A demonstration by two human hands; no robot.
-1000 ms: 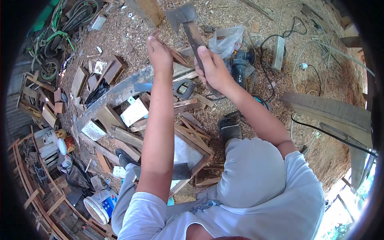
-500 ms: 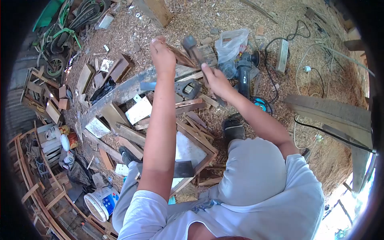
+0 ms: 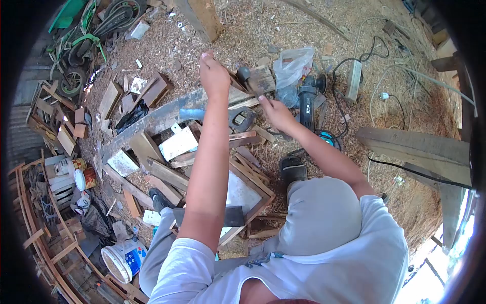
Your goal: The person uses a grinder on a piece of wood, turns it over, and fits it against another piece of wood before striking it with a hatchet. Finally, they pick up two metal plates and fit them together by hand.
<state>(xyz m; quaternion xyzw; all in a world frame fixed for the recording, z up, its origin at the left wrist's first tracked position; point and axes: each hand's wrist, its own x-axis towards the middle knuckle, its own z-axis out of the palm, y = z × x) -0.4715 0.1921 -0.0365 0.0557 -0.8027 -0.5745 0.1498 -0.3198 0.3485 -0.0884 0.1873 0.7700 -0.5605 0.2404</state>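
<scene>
My right hand (image 3: 277, 117) is closed around the handle of a hammer (image 3: 243, 75), its dark head down by a brown piece of wood (image 3: 235, 81). My left hand (image 3: 214, 76) grips that wood from its left side, fingers partly hidden. Below them lies a long grey plank (image 3: 162, 120), with a wood block (image 3: 262, 78) at its right end. A dark tool part with an opening (image 3: 241, 119) lies near my right hand, beside a blue strip (image 3: 192, 114). Right of the hammer are a clear plastic bag (image 3: 287, 71) and an angle grinder (image 3: 307, 104).
Wood offcuts (image 3: 144, 147) lie around my feet. A power strip (image 3: 354, 80) with black cable sits to the right, near a thick beam (image 3: 410, 147). At left stand a white bucket (image 3: 119, 261) and a green bicycle (image 3: 76, 50). A wooden post (image 3: 200, 20) rises ahead.
The hammer head has come down toward the piece of wood. My left hand has shifted slightly right and toward me, still on the wood.
</scene>
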